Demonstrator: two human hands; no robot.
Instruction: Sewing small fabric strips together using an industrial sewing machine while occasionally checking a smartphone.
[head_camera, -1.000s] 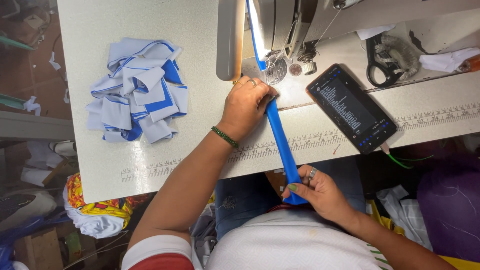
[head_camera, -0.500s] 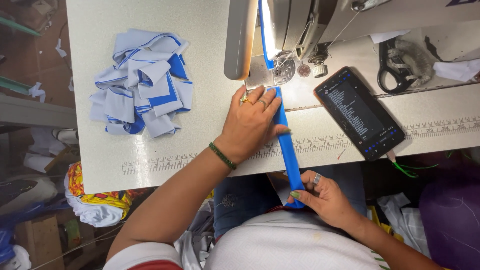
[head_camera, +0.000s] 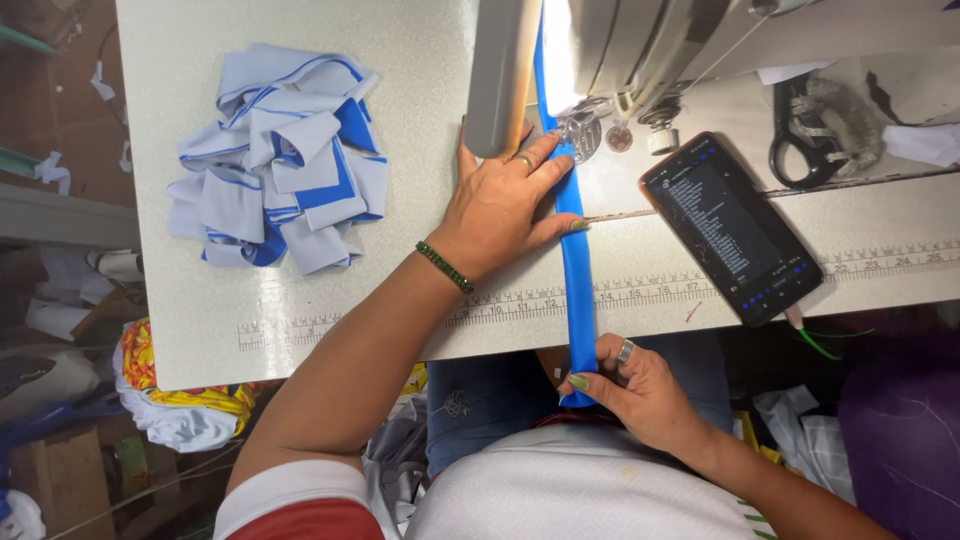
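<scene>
We see a long blue fabric strip (head_camera: 576, 270) running straight from under the sewing machine (head_camera: 640, 50) toward the body, crossing the pale table (head_camera: 300, 320) edge and its printed ruler (head_camera: 520, 300) and dropping off toward the lap. Our left hand (head_camera: 505, 205) lies flat, palm down, on the table beside the strip, its fingers (head_camera: 545, 160) spread a little and stretched forward, the tips pressing the fabric close to the presser foot (head_camera: 580, 125); the forearm comes in diagonally from the lower left, a green beaded bracelet (head_camera: 445, 267) at the wrist. Our right hand (head_camera: 630, 385) sits below the table edge, thumb and forefinger pinching the strip's lower end, a ring on one finger. Just right of the strip lies a dark phone (head_camera: 735, 228), tilted, screen lit. Black scissors (head_camera: 800, 120) rest farther right. Well to the left sits a heap of blue and white fabric pieces (head_camera: 280, 160).
</scene>
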